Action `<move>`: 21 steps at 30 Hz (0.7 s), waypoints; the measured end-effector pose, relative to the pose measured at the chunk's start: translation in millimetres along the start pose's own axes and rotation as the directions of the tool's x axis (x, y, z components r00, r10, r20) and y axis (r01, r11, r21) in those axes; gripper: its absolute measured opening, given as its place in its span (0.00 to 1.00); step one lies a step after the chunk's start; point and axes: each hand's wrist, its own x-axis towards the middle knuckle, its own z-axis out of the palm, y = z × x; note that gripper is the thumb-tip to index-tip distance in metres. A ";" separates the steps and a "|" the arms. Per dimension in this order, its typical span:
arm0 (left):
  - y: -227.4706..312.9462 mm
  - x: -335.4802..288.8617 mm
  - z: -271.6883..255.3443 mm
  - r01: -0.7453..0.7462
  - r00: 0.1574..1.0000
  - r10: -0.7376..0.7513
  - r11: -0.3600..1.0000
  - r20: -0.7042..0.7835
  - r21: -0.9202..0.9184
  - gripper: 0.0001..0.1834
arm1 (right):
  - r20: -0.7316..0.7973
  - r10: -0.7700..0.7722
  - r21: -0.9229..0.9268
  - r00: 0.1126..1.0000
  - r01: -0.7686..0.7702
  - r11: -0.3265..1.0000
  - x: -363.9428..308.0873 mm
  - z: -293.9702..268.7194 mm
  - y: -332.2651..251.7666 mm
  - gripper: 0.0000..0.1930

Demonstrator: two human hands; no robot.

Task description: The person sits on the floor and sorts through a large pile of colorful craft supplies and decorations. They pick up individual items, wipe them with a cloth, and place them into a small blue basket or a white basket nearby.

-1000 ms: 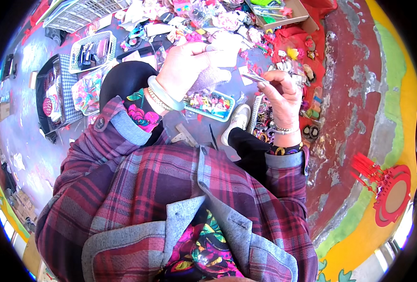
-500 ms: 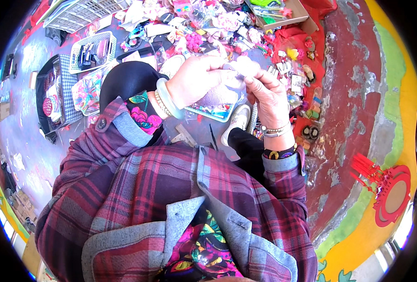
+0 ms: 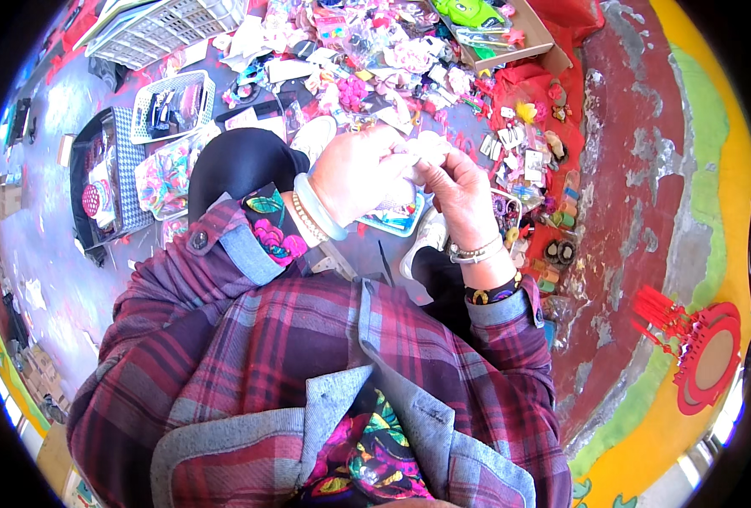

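Observation:
Both my hands meet above the near side of a spread of small goods. My left hand (image 3: 358, 169), with a pale bangle and a beaded bracelet at the wrist, has its fingers closed in a pinch. Opposite it, my right hand (image 3: 462, 193) pinches with thumb and forefinger. Between the fingertips is a small pale whitish piece (image 3: 429, 146), washed out by bright light; its exact kind cannot be made out. Under the hands, a light blue tray (image 3: 409, 227) is partly hidden by them.
Hair ornaments and trinkets (image 3: 354, 91) lie heaped ahead. To the left stand a white basket (image 3: 141, 135), a checked black case (image 3: 130, 152) and a grey crate (image 3: 164, 38). A cardboard box (image 3: 536, 32) is at the far right. My covered knee (image 3: 244, 165) rises beside the left hand.
Both hands have shifted slightly left and my right hand has come lower. The pale piece is more covered by fingers. A greyish-purple patch below the hands no longer shows.

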 end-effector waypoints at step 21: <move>-8.3 8.8 -8.0 0.169 0.974 -0.127 0.959 0.188 -0.228 0.11 | -0.124 0.196 0.309 0.973 -0.150 0.939 8.6 -44.9 10.3 0.10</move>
